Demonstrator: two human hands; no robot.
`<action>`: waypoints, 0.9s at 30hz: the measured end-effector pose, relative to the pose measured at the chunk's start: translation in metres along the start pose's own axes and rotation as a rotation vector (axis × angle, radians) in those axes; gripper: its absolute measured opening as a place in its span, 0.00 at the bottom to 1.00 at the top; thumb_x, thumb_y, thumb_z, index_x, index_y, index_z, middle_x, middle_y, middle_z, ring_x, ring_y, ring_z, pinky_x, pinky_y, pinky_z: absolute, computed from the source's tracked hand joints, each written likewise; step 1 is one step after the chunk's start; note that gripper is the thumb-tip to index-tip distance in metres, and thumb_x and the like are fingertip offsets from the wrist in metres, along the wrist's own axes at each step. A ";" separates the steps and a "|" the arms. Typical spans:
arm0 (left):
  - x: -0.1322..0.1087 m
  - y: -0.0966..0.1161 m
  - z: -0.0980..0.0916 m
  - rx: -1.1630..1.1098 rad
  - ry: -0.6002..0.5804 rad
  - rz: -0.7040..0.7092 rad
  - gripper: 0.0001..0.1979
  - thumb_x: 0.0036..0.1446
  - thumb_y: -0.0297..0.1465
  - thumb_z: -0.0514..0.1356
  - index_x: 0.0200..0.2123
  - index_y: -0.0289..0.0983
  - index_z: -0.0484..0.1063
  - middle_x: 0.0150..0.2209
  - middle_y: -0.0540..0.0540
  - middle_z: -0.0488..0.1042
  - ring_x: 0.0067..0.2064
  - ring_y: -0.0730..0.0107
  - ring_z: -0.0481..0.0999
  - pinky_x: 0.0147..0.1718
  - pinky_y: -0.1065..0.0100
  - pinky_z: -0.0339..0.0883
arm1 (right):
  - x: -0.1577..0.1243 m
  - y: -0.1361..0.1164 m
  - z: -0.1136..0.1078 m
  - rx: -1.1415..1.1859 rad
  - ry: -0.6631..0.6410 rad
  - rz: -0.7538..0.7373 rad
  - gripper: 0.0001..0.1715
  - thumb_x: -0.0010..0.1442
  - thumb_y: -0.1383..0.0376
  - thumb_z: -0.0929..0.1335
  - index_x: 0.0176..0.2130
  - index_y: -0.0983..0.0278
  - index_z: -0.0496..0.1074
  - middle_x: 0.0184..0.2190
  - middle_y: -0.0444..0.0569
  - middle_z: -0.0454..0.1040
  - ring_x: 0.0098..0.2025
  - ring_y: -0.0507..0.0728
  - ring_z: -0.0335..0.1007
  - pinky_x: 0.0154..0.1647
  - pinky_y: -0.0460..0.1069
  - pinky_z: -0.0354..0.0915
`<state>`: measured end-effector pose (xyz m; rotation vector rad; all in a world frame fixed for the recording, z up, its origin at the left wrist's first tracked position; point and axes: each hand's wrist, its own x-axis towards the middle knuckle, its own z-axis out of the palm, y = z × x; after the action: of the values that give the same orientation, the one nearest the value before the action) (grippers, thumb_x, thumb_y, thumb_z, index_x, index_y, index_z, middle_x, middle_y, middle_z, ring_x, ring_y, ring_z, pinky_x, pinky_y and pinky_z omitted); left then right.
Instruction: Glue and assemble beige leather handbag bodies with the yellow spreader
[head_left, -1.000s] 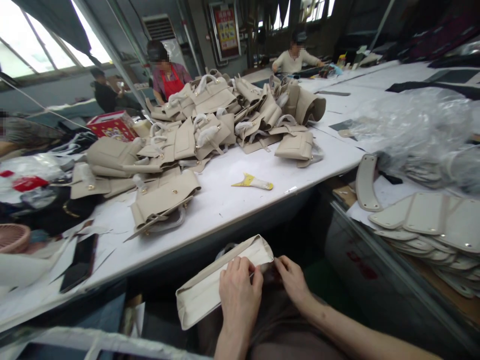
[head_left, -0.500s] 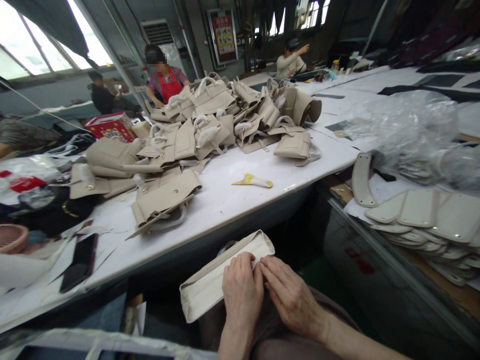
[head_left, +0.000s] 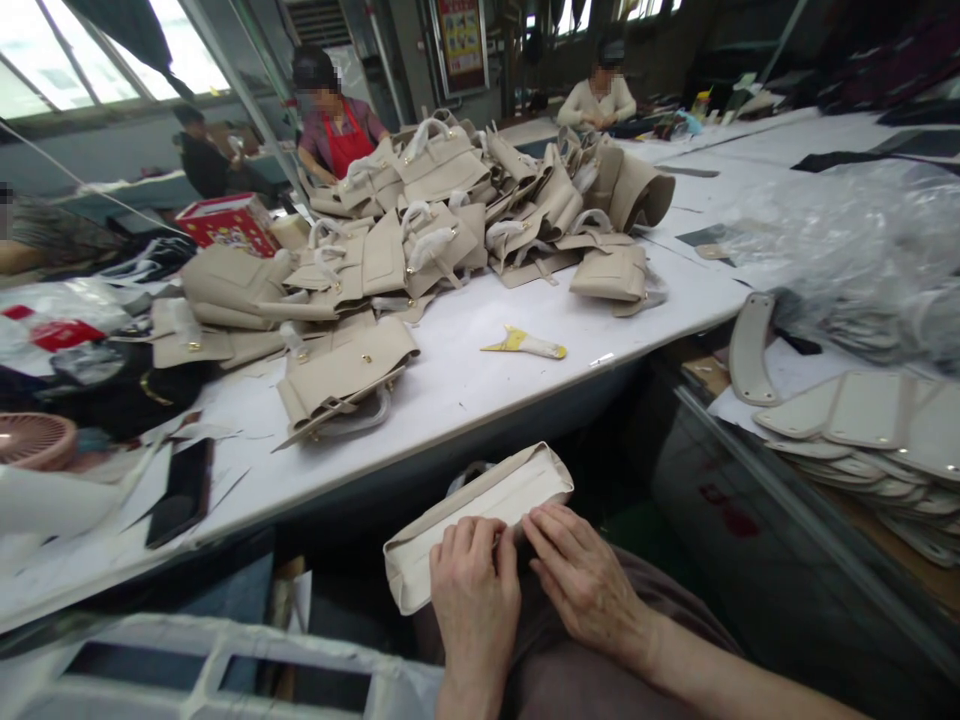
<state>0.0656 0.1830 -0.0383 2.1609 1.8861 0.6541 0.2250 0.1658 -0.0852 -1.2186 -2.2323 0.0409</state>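
Note:
A beige bag piece (head_left: 480, 510) with a pale, box-like face turned up rests over my lap, tilted up to the right. My left hand (head_left: 476, 580) grips its near edge, fingers curled over the rim. Beside it, my right hand (head_left: 581, 575) pinches the same edge near the right end, fingertips pressed together. The two hands are almost touching. A dark handle shows behind the far side of the piece. What lies under my fingertips is hidden.
Beige bags (head_left: 382, 250) are heaped across the white table (head_left: 450, 375). A yellow-handled tool (head_left: 525, 344) lies near its edge, a phone (head_left: 180, 490) at left. Right are stacked grey panels (head_left: 870, 410) and clear plastic (head_left: 855, 240). Several people sit beyond.
The view has shifted, so most things sit slightly further right and higher. My left hand has slid a little left along the edge. The far person at right has lowered a raised hand.

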 end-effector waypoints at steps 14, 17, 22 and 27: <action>-0.022 -0.025 -0.012 0.020 0.134 -0.093 0.04 0.61 0.31 0.58 0.33 0.41 0.72 0.36 0.47 0.73 0.42 0.57 0.70 0.43 0.56 0.58 | 0.014 -0.030 0.014 0.017 -0.046 -0.145 0.26 0.64 0.71 0.61 0.60 0.75 0.63 0.56 0.62 0.68 0.61 0.65 0.60 0.60 0.62 0.65; -0.027 -0.031 -0.012 -0.003 0.193 -0.106 0.03 0.61 0.30 0.59 0.34 0.41 0.72 0.39 0.46 0.73 0.45 0.57 0.69 0.48 0.54 0.58 | 0.016 -0.036 0.016 0.021 -0.067 -0.168 0.26 0.64 0.71 0.61 0.61 0.76 0.62 0.57 0.63 0.67 0.61 0.66 0.59 0.60 0.62 0.64; -0.035 -0.041 -0.012 -0.037 0.290 -0.112 0.01 0.59 0.28 0.61 0.34 0.39 0.72 0.42 0.44 0.73 0.49 0.56 0.68 0.54 0.51 0.56 | 0.020 -0.043 0.021 0.040 -0.091 -0.212 0.27 0.64 0.72 0.61 0.61 0.78 0.62 0.56 0.63 0.67 0.61 0.66 0.59 0.60 0.62 0.64; -0.049 -0.052 -0.006 -0.060 0.441 -0.151 0.09 0.59 0.30 0.61 0.43 0.38 0.71 0.50 0.40 0.70 0.55 0.53 0.66 0.56 0.48 0.57 | 0.024 -0.050 0.026 0.050 -0.076 -0.263 0.26 0.64 0.72 0.60 0.60 0.77 0.63 0.56 0.63 0.68 0.60 0.65 0.60 0.59 0.61 0.65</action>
<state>0.0120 0.1429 -0.0649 1.9270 2.1745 1.2173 0.1641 0.1612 -0.0804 -0.9034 -2.4250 0.0400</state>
